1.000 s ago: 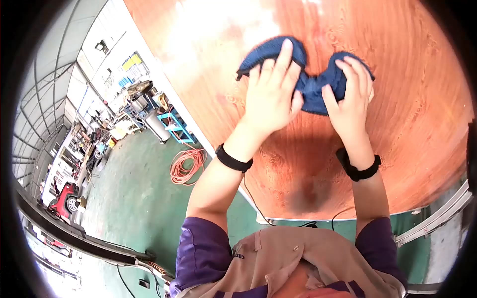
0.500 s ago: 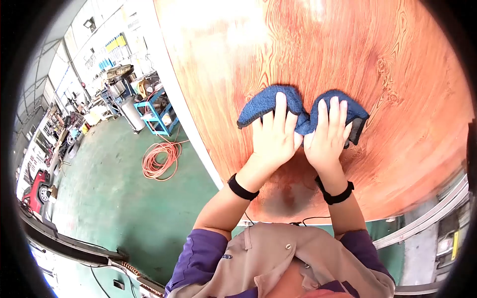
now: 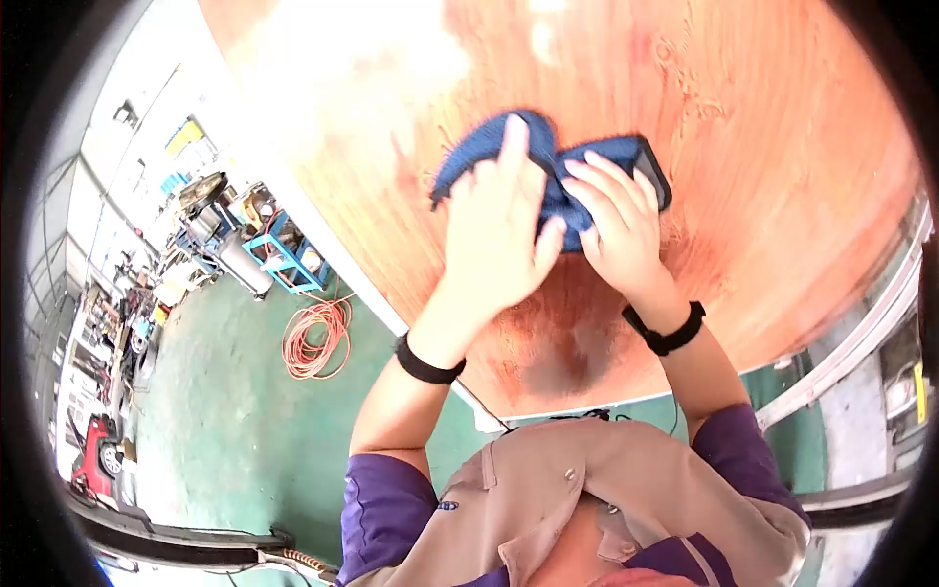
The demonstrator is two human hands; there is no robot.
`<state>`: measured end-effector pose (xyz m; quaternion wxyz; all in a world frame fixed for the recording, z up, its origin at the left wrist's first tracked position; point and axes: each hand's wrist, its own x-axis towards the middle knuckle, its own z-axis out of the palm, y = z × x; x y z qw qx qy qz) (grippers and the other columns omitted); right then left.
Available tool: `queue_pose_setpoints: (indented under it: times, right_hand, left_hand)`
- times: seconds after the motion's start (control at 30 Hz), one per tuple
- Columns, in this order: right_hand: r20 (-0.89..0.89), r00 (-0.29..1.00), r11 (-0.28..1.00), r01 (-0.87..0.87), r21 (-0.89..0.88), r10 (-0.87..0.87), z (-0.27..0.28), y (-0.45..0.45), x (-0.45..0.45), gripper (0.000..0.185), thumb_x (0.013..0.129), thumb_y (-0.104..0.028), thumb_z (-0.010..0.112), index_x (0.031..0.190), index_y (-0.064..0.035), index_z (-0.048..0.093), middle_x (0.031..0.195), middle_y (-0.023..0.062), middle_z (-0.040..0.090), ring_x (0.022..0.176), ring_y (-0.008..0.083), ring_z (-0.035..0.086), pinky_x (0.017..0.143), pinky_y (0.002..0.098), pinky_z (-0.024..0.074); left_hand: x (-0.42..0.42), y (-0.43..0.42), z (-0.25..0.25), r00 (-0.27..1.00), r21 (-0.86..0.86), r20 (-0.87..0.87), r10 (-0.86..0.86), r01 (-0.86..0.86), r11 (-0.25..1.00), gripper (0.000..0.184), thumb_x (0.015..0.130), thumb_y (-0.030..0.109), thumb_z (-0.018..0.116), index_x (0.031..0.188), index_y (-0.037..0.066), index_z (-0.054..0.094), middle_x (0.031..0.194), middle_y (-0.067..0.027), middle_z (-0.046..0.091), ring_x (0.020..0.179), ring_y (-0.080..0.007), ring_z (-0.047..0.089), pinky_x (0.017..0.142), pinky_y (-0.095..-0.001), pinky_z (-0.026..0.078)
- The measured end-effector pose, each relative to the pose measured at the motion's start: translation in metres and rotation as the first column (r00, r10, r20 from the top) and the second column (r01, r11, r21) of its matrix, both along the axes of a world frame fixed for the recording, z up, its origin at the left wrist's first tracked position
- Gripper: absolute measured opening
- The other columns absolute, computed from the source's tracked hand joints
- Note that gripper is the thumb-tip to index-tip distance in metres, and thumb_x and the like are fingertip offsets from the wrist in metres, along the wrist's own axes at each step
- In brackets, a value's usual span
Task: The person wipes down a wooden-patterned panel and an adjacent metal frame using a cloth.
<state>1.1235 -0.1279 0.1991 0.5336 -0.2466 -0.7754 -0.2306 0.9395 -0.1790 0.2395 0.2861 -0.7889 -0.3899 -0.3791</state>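
Observation:
A blue microfiber cloth (image 3: 484, 147) with dark edging lies bunched on a glossy wood-grain panel (image 3: 743, 186). My left hand (image 3: 494, 230) presses on the cloth's left part, index finger stretched out along it and the other fingers bent into the fabric. On the cloth's right part rests my right hand (image 3: 623, 230), its slightly bent fingers gripping the folds close to the thumb. Both hands are near each other, with cloth bunched between them. The fabric under the palms is hidden.
An orange coiled hose (image 3: 318, 338) lies on the green floor (image 3: 235, 391) to the left. Behind it stands a blue cart (image 3: 284, 259) beside workshop equipment. A red car (image 3: 98, 455) shows at far left. The panel's white edge (image 3: 342, 259) runs along the left.
Both hands and the cloth have moved up and to the left in view, and the hands are turned more leftward. The cloth is bunched closer together. The camera view has shifted.

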Motion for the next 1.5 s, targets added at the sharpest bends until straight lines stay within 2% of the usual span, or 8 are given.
queue_pose_setpoints:
  times: [0.13, 0.47, 0.63, 0.8, 0.97, 1.17, 1.3, 1.5]
  right_hand:
    - [-0.099, 0.99, 0.995, 0.099, 0.012, -0.098, 0.015, 0.004, 0.003, 0.042, 0.081, -0.015, 0.067, 0.123, -0.0148, 0.064, 0.136, 0.0009, 0.058, 0.129, 0.0175, 0.051, 0.111, 0.0451, 0.0232]
    - [-0.066, 0.966, 0.968, 0.252, -0.008, -0.251, -0.099, 0.027, 0.047, 0.052, 0.085, -0.034, 0.064, 0.136, -0.0229, 0.056, 0.144, -0.0014, 0.051, 0.134, 0.0186, 0.045, 0.11, 0.0487, 0.0231]
    - [-0.036, 0.979, 0.979, 0.2, 0.029, -0.199, -0.149, 0.027, 0.079, 0.043, 0.085, -0.024, 0.064, 0.128, -0.0264, 0.059, 0.134, -0.0037, 0.055, 0.127, 0.0179, 0.05, 0.103, 0.041, 0.0319]
    - [-0.043, 0.983, 0.98, 0.172, -0.098, -0.176, -0.157, 0.014, 0.106, 0.04, 0.079, -0.014, 0.069, 0.117, -0.0217, 0.064, 0.124, -0.0023, 0.057, 0.115, 0.0228, 0.055, 0.097, 0.043, 0.0392]
    - [-0.178, 0.979, 0.956, 0.043, -0.289, -0.098, -0.146, -0.008, 0.112, 0.037, 0.072, -0.005, 0.072, 0.108, -0.0123, 0.066, 0.118, 0.0022, 0.06, 0.108, 0.0287, 0.057, 0.093, 0.0449, 0.0429]
    - [-0.304, 0.951, 0.96, -0.133, -0.247, 0.054, -0.108, -0.013, 0.097, 0.031, 0.072, 0.003, 0.068, 0.102, -0.0056, 0.067, 0.108, 0.0098, 0.065, 0.105, 0.0329, 0.059, 0.091, 0.0422, 0.0486]
    - [-0.325, 0.946, 1.0, 0.002, 0.018, 0.004, -0.047, -0.003, 0.071, 0.032, 0.075, -0.002, 0.068, 0.105, -0.0117, 0.067, 0.109, 0.0056, 0.065, 0.101, 0.0299, 0.059, 0.089, 0.0409, 0.0466]
    - [-0.295, 0.952, 0.983, 0.13, 0.13, -0.087, -0.066, 0.032, 0.02, 0.03, 0.074, -0.011, 0.066, 0.102, -0.0226, 0.069, 0.103, -0.0067, 0.063, 0.094, 0.0213, 0.057, 0.084, 0.0375, 0.0399]
  left_hand:
    - [0.013, 0.033, 0.03, 0.993, 0.317, 0.061, 0.098, -0.113, 0.942, 0.066, 0.079, 0.029, 0.065, 0.129, -0.01, 0.049, 0.148, -0.0355, 0.033, 0.117, -0.0474, 0.046, 0.102, -0.058, 0.031]
    - [0.067, 0.056, -0.075, 0.931, 0.158, -0.061, 0.36, -0.347, 0.924, 0.07, 0.081, 0.038, 0.058, 0.132, -0.008, 0.045, 0.145, -0.0425, 0.029, 0.109, -0.0501, 0.048, 0.094, -0.0635, 0.032]
    - [0.075, 0.058, -0.138, 0.936, 0.171, -0.152, 0.317, -0.291, 0.941, 0.057, 0.081, 0.044, 0.064, 0.129, 0.014, 0.055, 0.15, -0.0276, 0.036, 0.104, -0.0416, 0.05, 0.087, -0.0608, 0.035]
    - [0.059, 0.056, -0.184, 0.96, 0.349, -0.155, 0.235, -0.169, 0.922, 0.023, 0.079, 0.032, 0.073, 0.099, 0.024, 0.065, 0.142, -0.0063, 0.053, 0.095, -0.0305, 0.047, 0.083, -0.0411, 0.04]
    - [0.067, 0.042, -0.217, 0.956, 0.222, -0.223, 0.188, -0.138, 0.965, 0.015, 0.081, 0.028, 0.064, 0.094, 0.024, 0.066, 0.12, 0.0051, 0.061, 0.091, -0.0229, 0.05, 0.081, -0.0401, 0.037]
    - [0.07, 0.031, -0.135, 0.98, -0.029, -0.196, 0.014, -0.02, 0.999, 0.033, 0.071, 0.022, 0.077, 0.102, 0.013, 0.067, 0.127, -0.0105, 0.056, 0.107, -0.0342, 0.051, 0.086, -0.0483, 0.039]
    - [0.057, 0.048, -0.056, 0.994, 0.306, 0.069, -0.084, 0.059, 0.95, 0.048, 0.068, 0.023, 0.081, 0.11, 0.009, 0.064, 0.129, -0.0271, 0.049, 0.112, -0.0409, 0.047, 0.092, -0.0511, 0.037]
    - [0.016, 0.056, -0.085, 0.991, 0.331, -0.009, 0.134, -0.123, 0.936, 0.04, 0.065, 0.037, 0.078, 0.099, 0.02, 0.067, 0.121, -0.0134, 0.053, 0.095, -0.0356, 0.049, 0.077, -0.0457, 0.037]
